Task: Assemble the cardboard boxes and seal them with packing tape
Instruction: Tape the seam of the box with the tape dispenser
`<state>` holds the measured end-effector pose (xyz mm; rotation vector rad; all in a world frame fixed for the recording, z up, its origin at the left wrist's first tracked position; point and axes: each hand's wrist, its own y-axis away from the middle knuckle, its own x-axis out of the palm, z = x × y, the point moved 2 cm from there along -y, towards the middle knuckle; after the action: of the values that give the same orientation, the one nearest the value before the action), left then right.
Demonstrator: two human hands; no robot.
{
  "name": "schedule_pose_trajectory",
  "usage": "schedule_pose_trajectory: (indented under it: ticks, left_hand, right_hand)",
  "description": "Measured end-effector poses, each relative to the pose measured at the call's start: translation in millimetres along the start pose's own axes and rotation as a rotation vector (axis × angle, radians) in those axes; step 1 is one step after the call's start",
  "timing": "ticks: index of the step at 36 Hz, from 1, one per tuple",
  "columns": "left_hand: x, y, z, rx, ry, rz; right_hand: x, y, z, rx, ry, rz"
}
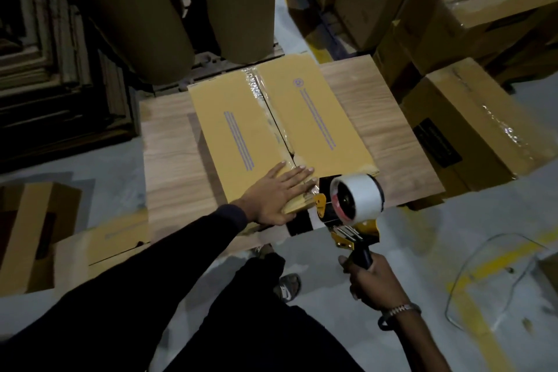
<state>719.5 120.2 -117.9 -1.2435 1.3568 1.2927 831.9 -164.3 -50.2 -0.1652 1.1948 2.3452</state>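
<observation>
**Taping the box seam**

Your right hand point(373, 281) is gripping the tape gun point(351, 208) by its handle, fingers curled round it, its head meeting the box point(317, 127) at the near edge. Your left hand point(276, 193) is pressing flat, fingers straight, on the box's near end across the seam. The box is lying on the desk point(175, 160), toward its far edge.

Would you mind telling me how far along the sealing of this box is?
Done: tape runs along the centre seam of the box on the table. In hand: the left hand presses the near edge flat while the right hand holds the tape dispenser just past it. Left: cutting the tape; flat boxes wait on the floor.
</observation>
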Motion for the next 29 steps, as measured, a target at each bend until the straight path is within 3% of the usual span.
schedule_pose_trajectory:
  ticks: [18, 23, 29]
  left_hand:
    - [1.6, -0.7, -2.0, -0.045, 0.011, 0.025]
    - [5.9, 1.5, -4.0, -0.044, 0.059, -0.014]
    - [1.1, 1.7, -5.6, -0.051, 0.083, -0.021]
  right_hand:
    - [23.6, -1.1, 15.0, 0.205, -0.169, -0.018]
    - [34.8, 11.7, -27.3, 0.313, -0.132, 0.021]
    - [28.7, 0.9, -44.7, 0.330, -0.205, -0.044]
